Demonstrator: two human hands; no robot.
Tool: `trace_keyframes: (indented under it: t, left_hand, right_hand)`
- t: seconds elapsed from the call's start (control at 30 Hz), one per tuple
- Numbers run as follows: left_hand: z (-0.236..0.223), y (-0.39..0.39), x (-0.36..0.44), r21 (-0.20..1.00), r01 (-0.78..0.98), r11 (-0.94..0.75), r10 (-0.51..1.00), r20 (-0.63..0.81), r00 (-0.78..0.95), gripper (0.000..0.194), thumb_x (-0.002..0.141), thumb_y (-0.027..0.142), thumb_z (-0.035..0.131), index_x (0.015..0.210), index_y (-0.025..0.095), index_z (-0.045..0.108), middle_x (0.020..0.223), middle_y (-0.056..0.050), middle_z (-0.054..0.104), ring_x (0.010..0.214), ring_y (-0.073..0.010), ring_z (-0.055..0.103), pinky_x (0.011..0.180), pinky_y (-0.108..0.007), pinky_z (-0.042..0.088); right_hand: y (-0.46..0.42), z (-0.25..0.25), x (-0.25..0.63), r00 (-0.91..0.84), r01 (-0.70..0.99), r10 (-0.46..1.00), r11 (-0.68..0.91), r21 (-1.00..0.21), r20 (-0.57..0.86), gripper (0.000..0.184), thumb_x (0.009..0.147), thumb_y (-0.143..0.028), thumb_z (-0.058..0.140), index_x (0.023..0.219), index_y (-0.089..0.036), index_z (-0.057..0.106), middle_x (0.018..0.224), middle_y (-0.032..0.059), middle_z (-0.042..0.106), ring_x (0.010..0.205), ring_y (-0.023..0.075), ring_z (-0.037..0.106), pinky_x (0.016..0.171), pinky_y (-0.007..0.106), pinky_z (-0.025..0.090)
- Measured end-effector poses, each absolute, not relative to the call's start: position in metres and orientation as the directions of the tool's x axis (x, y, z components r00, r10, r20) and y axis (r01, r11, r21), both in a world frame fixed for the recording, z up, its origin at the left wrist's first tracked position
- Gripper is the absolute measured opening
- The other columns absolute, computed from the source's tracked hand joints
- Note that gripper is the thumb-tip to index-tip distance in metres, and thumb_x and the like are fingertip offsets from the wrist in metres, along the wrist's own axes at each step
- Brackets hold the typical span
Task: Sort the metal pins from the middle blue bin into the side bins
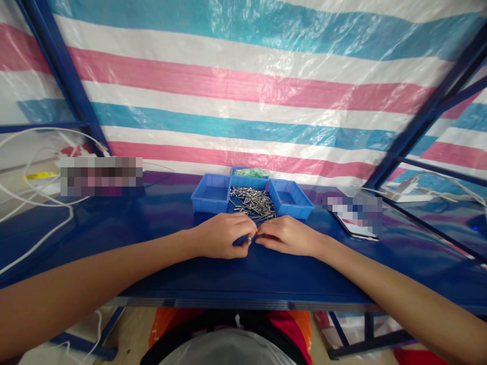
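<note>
My left hand is closed, pinching a small shiny metal piece between thumb and forefinger. Just to its right, my right hand has its fingers drawn together, their tips almost meeting the left fingertips. Whether anything sits in the right fingers is too small to make out. Beyond both hands lies a heap of thin metal pins, spread between two blue bins. The left blue bin and the right blue bin show no pins inside.
Behind the heap stands another blue bin with green-tinted plastic in it. A phone lies on the blue table at the right. White cables loop over the left side. Blue metal posts and a striped plastic sheet enclose the table.
</note>
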State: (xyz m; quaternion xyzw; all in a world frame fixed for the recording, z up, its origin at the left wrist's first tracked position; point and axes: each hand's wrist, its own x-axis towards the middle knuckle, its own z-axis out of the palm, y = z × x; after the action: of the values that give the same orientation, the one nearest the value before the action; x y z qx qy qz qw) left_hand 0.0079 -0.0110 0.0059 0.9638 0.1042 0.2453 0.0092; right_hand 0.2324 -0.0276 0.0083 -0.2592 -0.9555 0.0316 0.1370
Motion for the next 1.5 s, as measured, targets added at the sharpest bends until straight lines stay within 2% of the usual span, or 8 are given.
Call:
trace_keyframes:
  t: [0.17, 0.47, 0.67, 0.87, 1.13, 1.3, 1.5]
  left_hand:
    - [0.006, -0.007, 0.007, 0.030, 0.331, -0.943, 0.311, 0.426, 0.850, 0.005, 0.082, 0.020, 0.052, 0.081, 0.017, 0.056, 0.073, 0.001, 0.061, 0.070, -0.0127, 0.057, 0.069, -0.022, 0.042]
    - [0.000, -0.002, 0.008, -0.075, 0.334, -0.939, 0.269, 0.441, 0.856, 0.014, 0.092, 0.026, 0.050, 0.087, 0.018, 0.061, 0.076, 0.001, 0.065, 0.071, -0.0125, 0.059, 0.068, -0.023, 0.039]
    - [0.002, -0.002, 0.005, -0.169, 0.368, -0.914, 0.266, 0.434, 0.861, 0.019, 0.093, 0.031, 0.048, 0.089, 0.017, 0.061, 0.077, 0.000, 0.065, 0.071, -0.0139, 0.059, 0.066, -0.024, 0.039]
    - [0.002, 0.000, 0.001, -0.190, 0.378, -0.906, 0.282, 0.395, 0.874, 0.019, 0.093, 0.026, 0.045, 0.084, 0.018, 0.060, 0.073, 0.000, 0.063, 0.068, -0.0134, 0.058, 0.064, -0.024, 0.039]
    - [0.004, -0.002, 0.001, -0.316, 0.336, -0.887, 0.187, 0.420, 0.888, 0.032, 0.098, 0.026, 0.033, 0.084, 0.017, 0.061, 0.072, -0.002, 0.063, 0.067, -0.0148, 0.056, 0.064, -0.027, 0.039]
    - [0.004, -0.003, 0.003, -0.332, 0.350, -0.876, 0.183, 0.442, 0.878, 0.031, 0.098, 0.025, 0.034, 0.084, 0.017, 0.060, 0.071, -0.001, 0.061, 0.066, -0.0150, 0.055, 0.064, -0.028, 0.038]
    - [0.002, -0.001, 0.003, -0.293, 0.383, -0.876, 0.236, 0.432, 0.870, 0.031, 0.098, 0.026, 0.034, 0.084, 0.017, 0.060, 0.070, -0.002, 0.060, 0.066, -0.0144, 0.055, 0.064, -0.027, 0.038]
  right_hand:
    - [-0.029, 0.011, 0.233, -0.819, 0.499, 0.515, 0.857, -0.129, 0.252, 0.023, 0.096, -0.032, 0.046, 0.099, -0.015, 0.062, 0.082, 0.0054, 0.067, 0.071, 0.0151, 0.064, 0.065, 0.024, 0.044]
    - [-0.028, 0.009, 0.235, -0.821, 0.509, 0.513, 0.856, -0.086, 0.249, 0.024, 0.097, -0.029, 0.041, 0.095, -0.015, 0.060, 0.077, 0.0041, 0.065, 0.068, 0.0140, 0.061, 0.063, 0.023, 0.041]
    - [-0.029, 0.013, 0.238, -0.811, 0.540, 0.533, 0.841, -0.040, 0.242, 0.021, 0.095, -0.024, 0.041, 0.090, -0.016, 0.059, 0.072, 0.0028, 0.062, 0.063, 0.0128, 0.057, 0.061, 0.023, 0.039]
    - [-0.027, 0.017, 0.241, -0.810, 0.554, 0.543, 0.832, -0.015, 0.219, 0.022, 0.096, -0.024, 0.040, 0.091, -0.015, 0.059, 0.074, 0.0036, 0.062, 0.065, 0.0133, 0.058, 0.063, 0.024, 0.040]
    - [-0.026, 0.013, 0.240, -0.826, 0.538, 0.523, 0.843, 0.016, 0.211, 0.022, 0.096, -0.025, 0.040, 0.094, -0.016, 0.060, 0.078, 0.0049, 0.064, 0.068, 0.0136, 0.059, 0.065, 0.024, 0.040]
    - [-0.026, 0.012, 0.239, -0.831, 0.529, 0.511, 0.849, 0.025, 0.218, 0.022, 0.096, -0.024, 0.041, 0.093, -0.015, 0.060, 0.077, 0.0044, 0.063, 0.068, 0.0131, 0.058, 0.064, 0.024, 0.040]
    - [-0.026, 0.013, 0.240, -0.817, 0.554, 0.529, 0.831, 0.055, 0.230, 0.023, 0.096, -0.025, 0.040, 0.091, -0.015, 0.061, 0.076, 0.0041, 0.063, 0.067, 0.0132, 0.058, 0.064, 0.024, 0.039]
